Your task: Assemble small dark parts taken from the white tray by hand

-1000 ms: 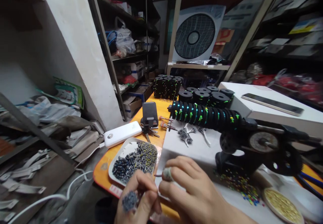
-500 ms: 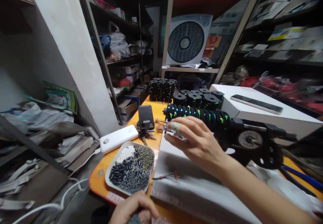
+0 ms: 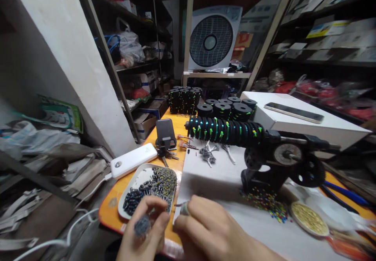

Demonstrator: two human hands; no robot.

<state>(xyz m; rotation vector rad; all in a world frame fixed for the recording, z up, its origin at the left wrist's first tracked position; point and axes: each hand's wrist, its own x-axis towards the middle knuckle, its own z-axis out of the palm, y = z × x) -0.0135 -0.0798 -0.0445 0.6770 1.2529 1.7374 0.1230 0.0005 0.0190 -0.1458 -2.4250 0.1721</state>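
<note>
My left hand [image 3: 143, 233] is curled around a grey bundle [image 3: 141, 226], with thumb and forefinger slightly apart. It is at the near edge of a white tray [image 3: 129, 192] of small dark, grey and yellowish pieces. Beside it, my right hand [image 3: 211, 229] is closed low over the white sheet [image 3: 217, 182], a green wrap on one finger. A thin dark strand [image 3: 178, 204] sticks out at its fingertips; the rest is hidden. Farther back lie grey clusters on white stems [image 3: 208, 154] and orange-tipped strands [image 3: 187, 145]. A black ridged roll [image 3: 225, 131] with green and yellow bits sits on a geared winder [image 3: 286, 153].
A white power bank [image 3: 133, 161], a dark phone stand [image 3: 165, 133] and keys [image 3: 167, 155] lie left. Black foam spools [image 3: 185, 101] stand behind. Coloured beads [image 3: 267, 204] and a dish of golden pieces [image 3: 310, 218] lie right. A phone [image 3: 293, 112] rests on a white box [image 3: 279, 127].
My right hand has come down from the winder's roll to the near part of the sheet, leaving a grey cluster behind. My left hand has risen slightly and turned, showing its grey bundle.
</note>
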